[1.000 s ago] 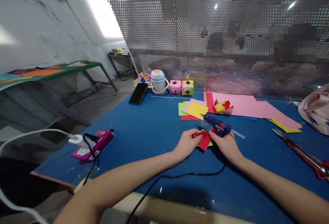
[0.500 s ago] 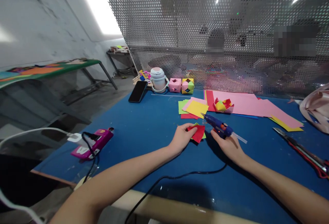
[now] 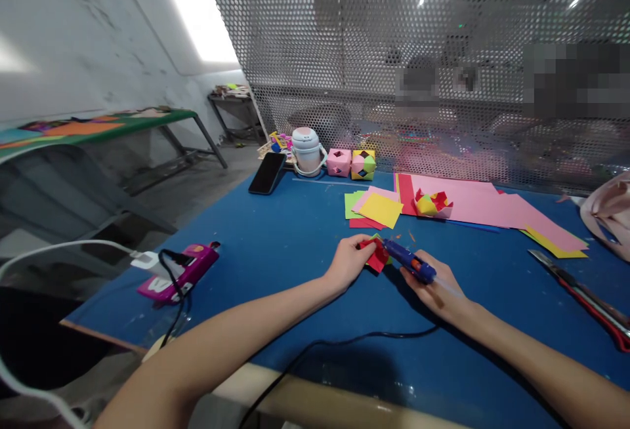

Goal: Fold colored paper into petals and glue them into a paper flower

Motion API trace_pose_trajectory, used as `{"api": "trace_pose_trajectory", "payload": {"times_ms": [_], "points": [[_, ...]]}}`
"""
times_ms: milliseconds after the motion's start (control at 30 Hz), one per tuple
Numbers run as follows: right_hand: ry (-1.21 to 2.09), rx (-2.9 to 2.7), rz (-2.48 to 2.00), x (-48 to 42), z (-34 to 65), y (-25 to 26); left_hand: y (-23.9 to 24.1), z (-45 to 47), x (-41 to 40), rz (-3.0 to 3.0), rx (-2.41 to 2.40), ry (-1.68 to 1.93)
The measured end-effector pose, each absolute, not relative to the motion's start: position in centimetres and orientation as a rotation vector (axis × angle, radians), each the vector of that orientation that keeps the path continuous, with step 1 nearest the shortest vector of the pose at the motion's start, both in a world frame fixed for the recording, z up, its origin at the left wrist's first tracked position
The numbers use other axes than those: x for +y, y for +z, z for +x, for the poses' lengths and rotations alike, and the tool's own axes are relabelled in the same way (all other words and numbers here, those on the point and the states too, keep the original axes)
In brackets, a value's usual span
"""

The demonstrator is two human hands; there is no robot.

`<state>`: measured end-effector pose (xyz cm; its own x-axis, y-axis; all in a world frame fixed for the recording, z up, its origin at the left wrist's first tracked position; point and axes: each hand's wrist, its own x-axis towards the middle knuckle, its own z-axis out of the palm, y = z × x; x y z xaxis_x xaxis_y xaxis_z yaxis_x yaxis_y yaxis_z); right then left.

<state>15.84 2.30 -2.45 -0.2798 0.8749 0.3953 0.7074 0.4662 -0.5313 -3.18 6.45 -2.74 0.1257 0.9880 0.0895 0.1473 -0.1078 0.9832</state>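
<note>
My left hand (image 3: 350, 262) pinches a folded red and green paper piece (image 3: 378, 260) just above the blue table. In my right hand (image 3: 438, 285) is a blue hot glue gun (image 3: 409, 261), its nozzle pointing left and meeting the red paper's upper edge. A clear glue stick pokes out of the gun's back end, and a black cord runs from under my right hand to the table's front edge. Beyond my hands lies a stack of green, pink, yellow and red paper squares (image 3: 381, 210). Behind it to the right sits an open folded paper shape (image 3: 433, 204).
Pink paper sheets (image 3: 477, 199) lie at the back right, a utility knife (image 3: 575, 291) at the right. Two paper cubes (image 3: 339, 163), a white jug (image 3: 306, 152) and a phone (image 3: 268, 173) stand at the back. A purple power strip (image 3: 189, 271) lies left. A perforated metal screen (image 3: 315, 42) borders the back.
The glue gun has come down and left, so its nozzle now meets the red paper. My left hand keeps its hold on the paper, nearly still.
</note>
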Motion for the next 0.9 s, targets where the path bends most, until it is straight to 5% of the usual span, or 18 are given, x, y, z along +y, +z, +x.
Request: {"api": "trace_pose_trajectory", "payload": {"times_ms": [900], "points": [[0.199,-2.2,-1.237,2.14,15.81,-2.11,-2.93,-3.14,6.43,1.523,1.202,1.119]]}}
